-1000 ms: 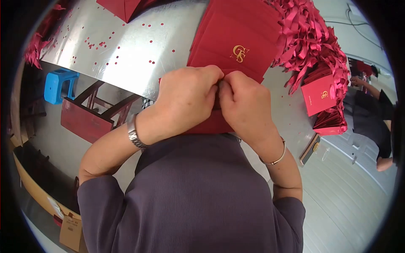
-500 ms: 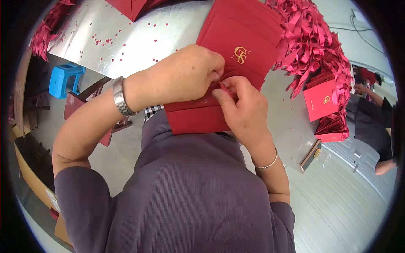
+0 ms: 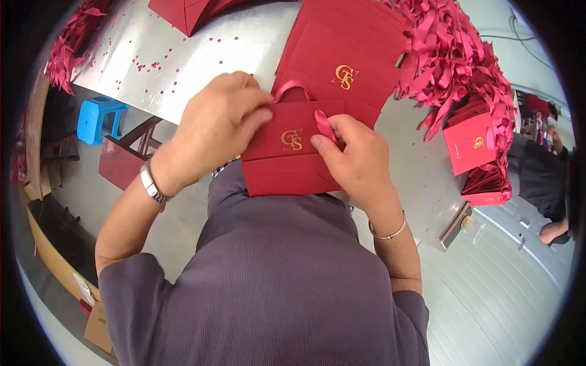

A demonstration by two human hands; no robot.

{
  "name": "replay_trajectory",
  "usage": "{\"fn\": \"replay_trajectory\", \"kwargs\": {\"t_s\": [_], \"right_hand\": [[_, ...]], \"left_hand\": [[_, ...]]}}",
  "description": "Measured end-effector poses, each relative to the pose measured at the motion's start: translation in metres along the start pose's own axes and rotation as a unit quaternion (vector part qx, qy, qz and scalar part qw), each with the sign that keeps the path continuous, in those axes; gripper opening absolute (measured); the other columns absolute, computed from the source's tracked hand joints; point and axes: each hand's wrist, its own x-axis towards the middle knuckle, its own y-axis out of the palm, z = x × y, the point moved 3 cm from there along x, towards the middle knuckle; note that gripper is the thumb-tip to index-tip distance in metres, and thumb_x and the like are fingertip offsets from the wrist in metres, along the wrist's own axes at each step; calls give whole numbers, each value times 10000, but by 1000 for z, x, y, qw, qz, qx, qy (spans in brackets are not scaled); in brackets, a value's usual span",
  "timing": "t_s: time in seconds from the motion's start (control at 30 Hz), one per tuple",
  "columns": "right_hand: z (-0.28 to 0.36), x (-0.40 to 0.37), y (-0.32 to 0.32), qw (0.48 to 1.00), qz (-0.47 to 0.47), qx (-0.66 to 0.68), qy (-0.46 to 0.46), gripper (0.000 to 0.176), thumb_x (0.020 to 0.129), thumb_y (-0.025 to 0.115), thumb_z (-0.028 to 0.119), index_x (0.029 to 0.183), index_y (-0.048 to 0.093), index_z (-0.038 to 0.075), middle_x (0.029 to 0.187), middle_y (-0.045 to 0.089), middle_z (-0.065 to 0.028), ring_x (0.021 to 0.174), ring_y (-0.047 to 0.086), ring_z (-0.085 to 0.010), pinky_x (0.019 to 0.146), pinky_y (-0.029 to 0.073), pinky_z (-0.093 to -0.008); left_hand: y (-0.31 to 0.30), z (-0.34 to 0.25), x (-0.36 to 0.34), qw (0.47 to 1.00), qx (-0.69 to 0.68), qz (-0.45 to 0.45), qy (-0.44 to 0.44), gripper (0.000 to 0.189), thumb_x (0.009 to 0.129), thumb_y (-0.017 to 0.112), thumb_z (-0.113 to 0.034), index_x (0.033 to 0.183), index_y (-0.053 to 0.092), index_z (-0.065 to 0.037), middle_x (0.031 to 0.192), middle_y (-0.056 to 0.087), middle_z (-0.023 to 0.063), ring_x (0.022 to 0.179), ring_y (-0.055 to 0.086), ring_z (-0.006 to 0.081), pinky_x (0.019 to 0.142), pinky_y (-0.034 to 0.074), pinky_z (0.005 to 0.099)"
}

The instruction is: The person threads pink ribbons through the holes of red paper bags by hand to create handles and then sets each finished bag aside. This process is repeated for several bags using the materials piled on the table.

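Note:
A small red paper bag with a gold monogram lies flat against the table edge at my waist. A pink-red ribbon comes through its upper right part, and my right hand pinches it between thumb and fingers. Another stretch of the ribbon arches above the bag's top edge. Beside the bag's upper left corner is my left hand, its fingers bent, with a gap between thumb and forefinger. Under and beyond this bag lies a stack of red bags with the same monogram.
A heap of red ribboned bags covers the table's right side. Red paper dots are scattered over the metal table. A blue stool stands at left. A phone-like object lies at right, near another person.
My left hand has drawn back to the left, away from my right hand. The bag's monogram and the ribbon loop now show. My right hand stays by the ribbon.

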Motion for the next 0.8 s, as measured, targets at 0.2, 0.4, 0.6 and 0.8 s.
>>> {"fn": "replay_trajectory", "kwargs": {"t_s": [0.2,0.4,0.6,0.8], "right_hand": [[-14,-17,-21,987,44,147,41,181,821,681,112,943,608,1,795,658,-127,671,629,-240,596,483,-344],[-46,-59,-49,977,74,156,125,340,799,673,18,1132,611,-12,726,629,-56,631,542,-99,593,449,-256],[-57,-108,-81,911,38,395,111,566,703,753,50,1243,597,-10,850,651,-87,696,576,-158,624,446,-273],[-28,-111,-76,821,-105,560,-34,560,759,746,65,1260,525,-52,958,638,-186,810,620,-272,627,489,-331]], "left_hand": [[6,7,-10,981,-150,-46,-115,151,758,731,-79,871,666,-3,905,642,123,846,625,266,739,507,343],[-1,6,-9,959,-121,19,-254,179,776,749,-87,843,623,21,830,625,102,736,600,209,688,494,312],[8,7,-12,972,-104,-47,-206,289,779,733,-106,1025,634,9,927,617,162,787,608,275,721,510,366],[1,-1,-29,973,-91,-135,-163,423,756,728,-46,1162,611,-25,1086,586,150,923,589,291,800,507,369]]}}
